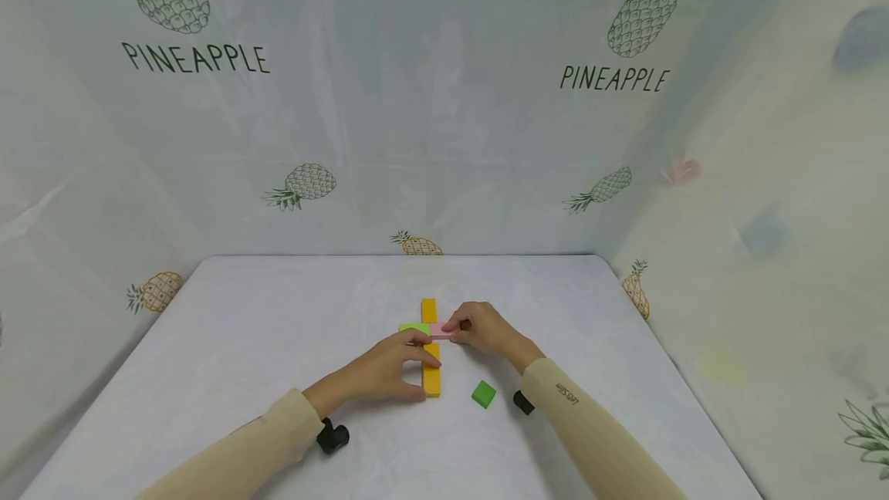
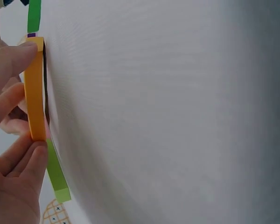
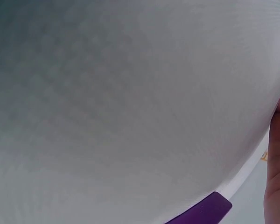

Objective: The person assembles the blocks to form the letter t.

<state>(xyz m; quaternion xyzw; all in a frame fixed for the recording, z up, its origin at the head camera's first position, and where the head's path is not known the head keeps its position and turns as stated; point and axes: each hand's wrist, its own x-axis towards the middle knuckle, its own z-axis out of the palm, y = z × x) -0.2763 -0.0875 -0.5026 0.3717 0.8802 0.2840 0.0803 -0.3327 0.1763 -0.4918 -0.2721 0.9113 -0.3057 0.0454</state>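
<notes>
My left hand (image 1: pixel 389 367) holds a long yellow block (image 2: pixel 33 93) lengthwise, with the thumb at its near end and fingertips at its far end. A light green block (image 1: pixel 410 326) lies just beyond it, partly behind my fingers. My right hand (image 1: pixel 486 328) pinches the outer end of a pink block (image 1: pixel 439 331), whose inner end meets the light green one. Another yellow block (image 1: pixel 428 310) stands beyond that row, in line with the held yellow one. Together the blocks form a cross. In the right wrist view only part of my hand (image 3: pixel 279 158) shows; the pink block is hidden.
A green block (image 1: pixel 483 394) lies on the white tabletop (image 1: pixel 361 292), nearer me and below my right hand. The right wrist view also shows a purple block (image 3: pixel 205 210) at its lower edge. Small black objects (image 1: pixel 333 437) sit beside each wrist. A pineapple-printed sheet (image 1: pixel 444 99) hangs behind.
</notes>
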